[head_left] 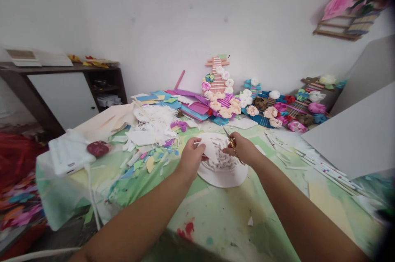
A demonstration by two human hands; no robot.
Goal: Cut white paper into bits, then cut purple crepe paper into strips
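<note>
My left hand [193, 155] pinches a small white piece of paper [210, 149] between thumb and fingers, over the left part of a round white plate [228, 181]. Curled white scraps [224, 158] cover the plate's middle. In my right hand [243, 149] is a pair of scissors [231, 142] with gold-coloured handles, its blades pointing up and away to the left. The blades are apart from the paper. Whether they are spread or closed is too small to tell.
White shredded strips [157, 122] and coloured paper scraps [148, 163] lie to the left. Craft pieces with paper flowers [225, 105] stand along the wall. A white device [69, 153] with a cable sits at the left edge. Thin sticks [327, 171] lie on the right, beside a grey panel [354, 130].
</note>
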